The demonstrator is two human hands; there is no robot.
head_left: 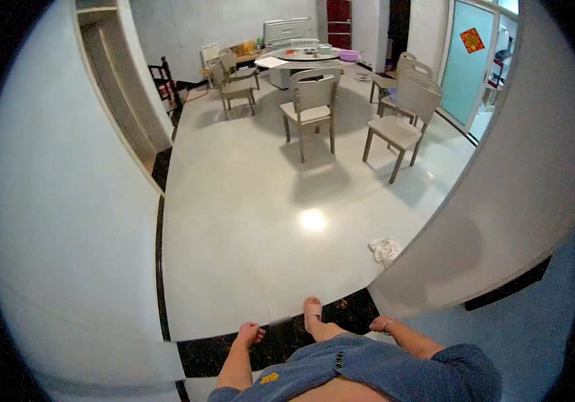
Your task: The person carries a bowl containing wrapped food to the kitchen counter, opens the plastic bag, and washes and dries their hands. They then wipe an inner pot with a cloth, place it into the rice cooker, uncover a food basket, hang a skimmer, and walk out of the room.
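My left hand (pixel 252 333) hangs low at the front, its fingers loosely curled with no object visible in them. Beside it is a small dark blurred patch (pixel 281 328) that I cannot make out. On the other side, my right hand (pixel 379 324) hangs with curled fingers, and nothing shows in it; a bracelet (pixel 387 327) circles that wrist. Both hands are over a dark threshold strip (pixel 217 357). Between them one foot (pixel 312 310) in a sandal or slipper is forward at the strip's far edge.
A crumpled white cloth (pixel 386 251) lies by the right wall's corner (pixel 428 268). Ahead, chairs (pixel 312 100) surround a round table (pixel 294 65) bearing dishes and a purple basin (pixel 349 55). Another chair (pixel 401 130) stands at right, near a glass door (pixel 465 63). A doorway (pixel 116 87) opens at left.
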